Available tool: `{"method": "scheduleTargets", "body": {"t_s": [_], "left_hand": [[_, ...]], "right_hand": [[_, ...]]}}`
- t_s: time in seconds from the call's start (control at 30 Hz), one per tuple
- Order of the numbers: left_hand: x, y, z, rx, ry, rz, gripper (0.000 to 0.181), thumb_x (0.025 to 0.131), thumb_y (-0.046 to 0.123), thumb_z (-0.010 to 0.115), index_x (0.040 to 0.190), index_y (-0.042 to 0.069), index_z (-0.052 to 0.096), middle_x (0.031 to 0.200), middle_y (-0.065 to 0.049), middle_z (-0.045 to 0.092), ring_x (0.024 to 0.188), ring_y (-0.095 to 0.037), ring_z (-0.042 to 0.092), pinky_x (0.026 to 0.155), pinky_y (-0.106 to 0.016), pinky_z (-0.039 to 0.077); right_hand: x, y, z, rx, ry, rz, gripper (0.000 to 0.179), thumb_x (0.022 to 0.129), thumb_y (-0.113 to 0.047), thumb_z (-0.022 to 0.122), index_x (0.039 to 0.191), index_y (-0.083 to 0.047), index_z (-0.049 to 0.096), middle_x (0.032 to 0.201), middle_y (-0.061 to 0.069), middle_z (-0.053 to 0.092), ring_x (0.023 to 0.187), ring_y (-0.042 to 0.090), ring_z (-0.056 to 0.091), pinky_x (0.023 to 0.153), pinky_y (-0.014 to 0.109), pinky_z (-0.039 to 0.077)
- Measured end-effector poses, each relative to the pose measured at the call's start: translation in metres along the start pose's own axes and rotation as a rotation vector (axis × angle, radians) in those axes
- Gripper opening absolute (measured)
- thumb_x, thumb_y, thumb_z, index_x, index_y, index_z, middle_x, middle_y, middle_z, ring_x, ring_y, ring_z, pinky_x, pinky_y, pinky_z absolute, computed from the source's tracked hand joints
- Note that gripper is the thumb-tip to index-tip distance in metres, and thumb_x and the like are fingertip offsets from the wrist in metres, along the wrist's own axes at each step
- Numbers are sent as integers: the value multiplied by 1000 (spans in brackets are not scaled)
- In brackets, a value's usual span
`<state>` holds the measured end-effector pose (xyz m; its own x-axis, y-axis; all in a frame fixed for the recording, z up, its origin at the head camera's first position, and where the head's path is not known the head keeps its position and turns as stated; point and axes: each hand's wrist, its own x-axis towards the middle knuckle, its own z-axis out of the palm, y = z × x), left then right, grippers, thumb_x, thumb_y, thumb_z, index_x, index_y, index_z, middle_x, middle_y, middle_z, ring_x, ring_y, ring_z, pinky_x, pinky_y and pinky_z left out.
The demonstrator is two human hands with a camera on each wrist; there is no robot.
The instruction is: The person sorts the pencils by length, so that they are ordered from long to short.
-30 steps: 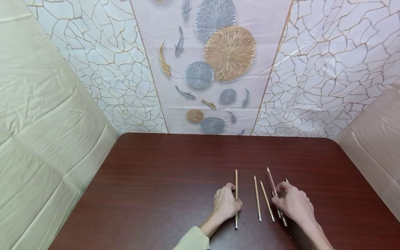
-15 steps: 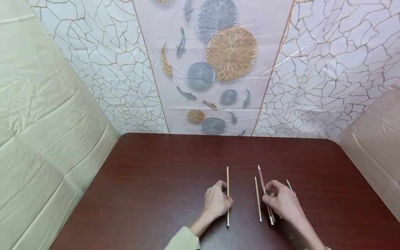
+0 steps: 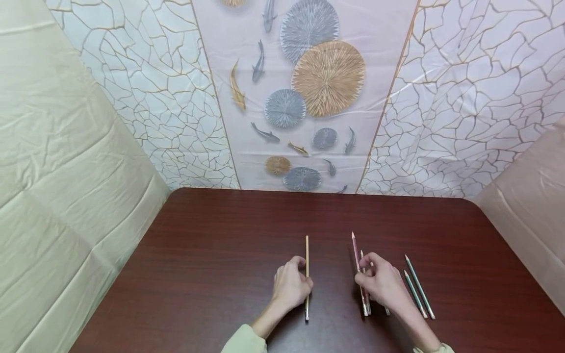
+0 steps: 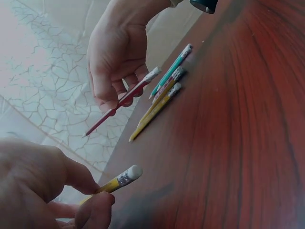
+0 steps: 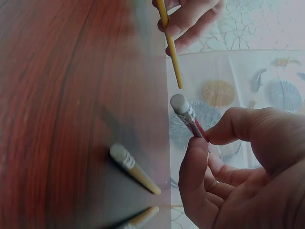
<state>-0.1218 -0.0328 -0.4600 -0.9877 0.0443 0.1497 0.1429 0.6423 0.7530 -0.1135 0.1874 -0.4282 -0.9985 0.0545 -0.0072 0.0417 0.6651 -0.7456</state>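
My left hand [image 3: 289, 287] pinches a yellow pencil [image 3: 307, 252] between thumb and fingers, its white eraser toward me and a blunt end pointing away. In my right hand [image 3: 383, 284] is a red pencil [image 3: 355, 250], held by thumb and fingertips, with the sharpened tip away from me. The left wrist view shows this red pencil [image 4: 126, 97] raised above the table. Below and beside the right hand lie yellow pencils [image 4: 157, 109], partly hidden by it in the head view. Their white erasers face me.
Right of my right hand, two green pencils [image 3: 420, 287] lie side by side on the dark red wooden table [image 3: 212, 255]. A patterned cloth [image 3: 282, 147] hangs behind the table's far edge, and pale cloth walls [image 3: 88, 196] close in both sides.
Both hands have moved left, each carrying its pencil. The right hand has passed over the yellow pencils, and the two green pencils now show fully on its right.
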Motion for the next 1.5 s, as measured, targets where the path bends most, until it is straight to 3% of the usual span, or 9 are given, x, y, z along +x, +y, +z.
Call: {"method": "scheduleTargets", "body": {"t_s": [0.37,0.8,1.5], "left_hand": [[0,-15,-19,27,12,-24,33,72,5,75,104,2,68,66,5,67,66,-18,67,67,-42,52],[0,-27,-32,68,49,-15,32,71,3,75,103,2,70,65,5,66,65,-17,65,66,-43,52],[0,-45,-51,132,70,-73,33,71,3,74,104,4,71,63,6,61,65,-19,62,60,-43,50]], "right_hand": [[2,-11,16,81,-44,28,23,75,-1,63,96,-6,57,61,-1,61,45,16,57,43,30,47],[5,-28,42,140,-67,-5,22,74,3,63,94,-4,56,58,1,58,42,18,56,40,32,48],[6,-48,73,171,-116,-58,19,73,3,63,91,-4,57,57,0,57,42,17,57,40,33,49]]}}
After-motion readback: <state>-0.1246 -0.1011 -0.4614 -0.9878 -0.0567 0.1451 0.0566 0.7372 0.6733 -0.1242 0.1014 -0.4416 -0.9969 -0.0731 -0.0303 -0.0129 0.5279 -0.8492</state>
